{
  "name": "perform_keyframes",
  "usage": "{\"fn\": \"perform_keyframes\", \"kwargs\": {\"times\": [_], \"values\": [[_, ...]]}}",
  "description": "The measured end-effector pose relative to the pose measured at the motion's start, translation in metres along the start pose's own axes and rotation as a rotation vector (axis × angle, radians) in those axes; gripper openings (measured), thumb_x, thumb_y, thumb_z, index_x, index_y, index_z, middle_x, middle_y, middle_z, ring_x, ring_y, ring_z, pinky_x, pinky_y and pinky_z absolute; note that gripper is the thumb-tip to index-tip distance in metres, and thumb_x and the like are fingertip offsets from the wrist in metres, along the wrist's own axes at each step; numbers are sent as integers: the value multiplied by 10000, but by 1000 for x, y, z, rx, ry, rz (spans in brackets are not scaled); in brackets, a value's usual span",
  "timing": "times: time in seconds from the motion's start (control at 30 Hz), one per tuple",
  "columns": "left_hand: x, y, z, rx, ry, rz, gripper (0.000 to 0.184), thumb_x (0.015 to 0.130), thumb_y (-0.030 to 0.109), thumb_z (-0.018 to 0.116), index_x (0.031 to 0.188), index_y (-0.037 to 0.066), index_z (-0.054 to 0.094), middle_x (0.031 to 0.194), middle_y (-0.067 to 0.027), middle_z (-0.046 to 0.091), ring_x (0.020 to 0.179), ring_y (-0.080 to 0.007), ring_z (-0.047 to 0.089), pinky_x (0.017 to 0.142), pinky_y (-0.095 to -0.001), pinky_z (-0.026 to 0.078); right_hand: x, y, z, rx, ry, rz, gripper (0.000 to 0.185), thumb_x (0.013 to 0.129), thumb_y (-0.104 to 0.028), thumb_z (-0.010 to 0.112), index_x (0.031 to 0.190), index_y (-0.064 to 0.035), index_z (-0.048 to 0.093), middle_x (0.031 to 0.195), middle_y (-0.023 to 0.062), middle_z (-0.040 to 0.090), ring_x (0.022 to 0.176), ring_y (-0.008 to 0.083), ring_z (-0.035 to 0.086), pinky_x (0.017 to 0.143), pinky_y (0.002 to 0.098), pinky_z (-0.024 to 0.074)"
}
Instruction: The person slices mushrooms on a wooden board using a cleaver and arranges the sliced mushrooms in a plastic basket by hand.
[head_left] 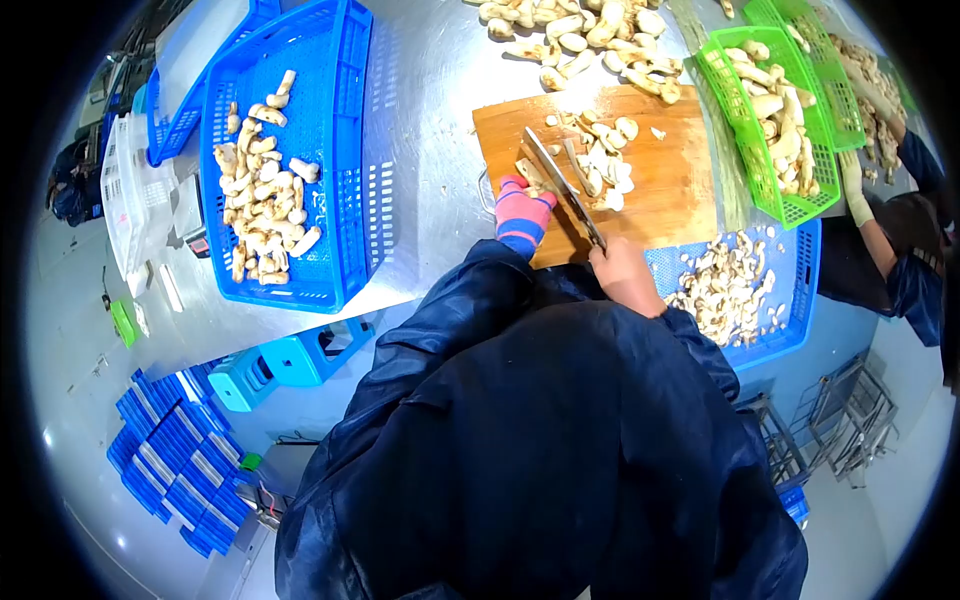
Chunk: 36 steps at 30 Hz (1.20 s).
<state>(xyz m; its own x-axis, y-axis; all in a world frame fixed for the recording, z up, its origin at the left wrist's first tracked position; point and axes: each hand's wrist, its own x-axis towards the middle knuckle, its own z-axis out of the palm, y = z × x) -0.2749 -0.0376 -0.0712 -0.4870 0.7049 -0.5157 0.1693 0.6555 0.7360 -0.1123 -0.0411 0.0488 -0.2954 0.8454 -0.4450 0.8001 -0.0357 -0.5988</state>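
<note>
The mushroom under the left hand lies on the left part of the wooden cutting board, just left of the knife; whether the blade touches it cannot be told. Its long axis seems to run from far left to near right, roughly along the blade. The left hand, in a striped glove, is nearer and pins the mushroom with its fingers; the right hand, bare, is closed around the knife handle at the blade's near right end.

Counted: one knife, one board, one mushroom in the left hand. Two blue crates hold mushroom pieces, one on the left, one at near right. Two green baskets stand at far right. The cut pieces on the board overlap too much to count.
</note>
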Motion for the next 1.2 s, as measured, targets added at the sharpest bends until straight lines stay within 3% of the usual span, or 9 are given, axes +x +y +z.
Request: {"fn": "perform_keyframes", "kwargs": {"times": [0.1,0.17,0.63,0.8,0.9,1.03,1.07,1.13,1.2], "values": [[5,-6,9,17,25,29,461,658,198,718,976,-27,472,823,-201,590,746,-320,577,665,-364,465,-19,-3,-4,-40,39,2,206,768,-117,506,743,71,588,701,292,563,697,435,561,677,473,452],[7,-12,12,52,55,113,399,715,121,694,979,-17,428,714,-145,573,504,-213,589,439,-307,488,-24,-5,-7,-41,40,24,201,767,-113,506,750,70,587,708,290,566,698,435,561,679,477,452],[-3,17,-23,-19,-160,-72,439,683,125,689,1014,3,428,759,-113,583,587,-166,589,453,-284,485,43,14,20,25,-27,44,262,775,-175,514,761,67,613,715,293,565,730,437,567,697,481,452],[-9,51,-42,333,-61,37,556,668,396,709,1029,15,526,948,-219,609,911,-341,591,812,-381,459,32,44,17,-25,125,25,223,767,-167,502,817,26,603,775,261,584,754,425,564,706,483,442],[6,45,-31,500,-10,82,514,668,337,705,1037,28,524,968,-212,607,911,-354,585,800,-390,467,25,31,13,-105,146,20,227,772,-172,491,873,-9,612,787,258,585,757,426,561,707,488,440],[-5,69,-116,484,164,191,419,673,301,678,996,65,553,927,-158,625,870,-346,596,754,-417,477,25,32,13,-20,116,59,245,782,-182,491,932,-36,618,788,251,590,784,418,566,703,490,438],[3,52,-154,385,312,413,364,685,279,671,966,72,566,881,-157,631,832,-333,610,705,-415,485,27,31,14,-31,118,35,244,783,-180,495,933,-35,621,785,250,591,778,416,568,702,486,442],[7,71,-235,543,409,106,368,702,274,661,989,59,573,960,-156,595,878,-307,581,739,-356,479,24,36,13,-65,118,43,239,783,-176,504,933,-35,626,771,247,593,759,413,573,699,480,450],[20,64,-288,822,579,133,507,653,355,705,1046,65,570,1061,-175,569,1002,-331,534,849,-391,437,23,30,13,-84,150,45,239,781,-173,519,941,-35,629,749,240,596,726,410,576,691,475,458]]}}
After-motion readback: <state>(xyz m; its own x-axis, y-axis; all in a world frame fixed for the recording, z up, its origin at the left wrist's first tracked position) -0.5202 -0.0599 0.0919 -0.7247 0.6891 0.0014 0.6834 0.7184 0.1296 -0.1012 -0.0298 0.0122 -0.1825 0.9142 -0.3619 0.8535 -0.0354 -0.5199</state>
